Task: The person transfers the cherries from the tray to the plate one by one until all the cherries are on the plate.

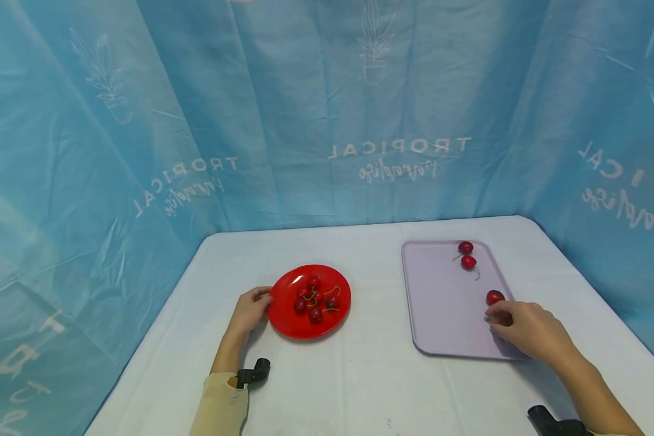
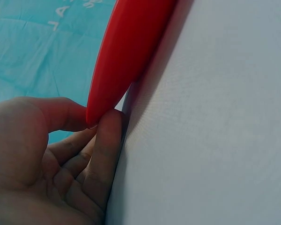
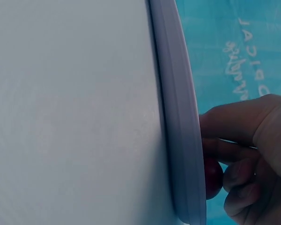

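Note:
On the left, a round red plate [image 1: 289,324] holds several dark red cherries [image 1: 315,313] with green stems. My left hand [image 1: 252,309] pinches the plate's near-left rim between thumb and fingers; the left wrist view shows the red plate [image 2: 126,51] edge at the fingertips. Over the right side of a pale purple tray [image 1: 441,315], my right hand [image 1: 528,330] has its thumb and index finger curled together at a cherry [image 1: 495,297], seemingly at its stem, which is mostly hidden. That cherry [image 3: 213,178] shows behind the tray rim [image 3: 180,117] in the right wrist view.
Two more cherries with stems, one [image 1: 465,247] behind the other [image 1: 469,262], lie near the tray's far right corner. A white cloth [image 1: 370,381] covers the table. Blue printed curtains [image 1: 316,121] hang behind and at both sides.

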`<state>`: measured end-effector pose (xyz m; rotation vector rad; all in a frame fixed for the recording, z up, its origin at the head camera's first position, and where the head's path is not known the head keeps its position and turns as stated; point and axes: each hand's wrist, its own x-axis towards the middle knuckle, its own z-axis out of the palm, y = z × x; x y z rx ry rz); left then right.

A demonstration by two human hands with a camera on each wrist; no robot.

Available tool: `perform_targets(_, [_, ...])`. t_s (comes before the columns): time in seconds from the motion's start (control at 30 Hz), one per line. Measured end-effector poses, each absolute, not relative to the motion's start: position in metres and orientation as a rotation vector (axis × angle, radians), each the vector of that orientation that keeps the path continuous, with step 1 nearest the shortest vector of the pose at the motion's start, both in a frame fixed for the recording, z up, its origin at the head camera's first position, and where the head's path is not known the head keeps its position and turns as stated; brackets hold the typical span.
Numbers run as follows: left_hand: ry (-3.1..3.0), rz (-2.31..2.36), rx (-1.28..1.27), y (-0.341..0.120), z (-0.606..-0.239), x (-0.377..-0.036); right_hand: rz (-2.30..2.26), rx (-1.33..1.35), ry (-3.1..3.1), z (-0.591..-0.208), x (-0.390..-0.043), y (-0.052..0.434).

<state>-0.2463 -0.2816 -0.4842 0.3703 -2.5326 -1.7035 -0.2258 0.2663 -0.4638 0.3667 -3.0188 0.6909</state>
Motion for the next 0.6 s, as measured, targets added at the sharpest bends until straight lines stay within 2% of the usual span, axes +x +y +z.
perform_targets(0.6, [-2.531,-1.697,0.359,-0.2832,-0.4847,-0.2472,0.695,0.348,-2.962,-0.4656,-0.2245,0.2634])
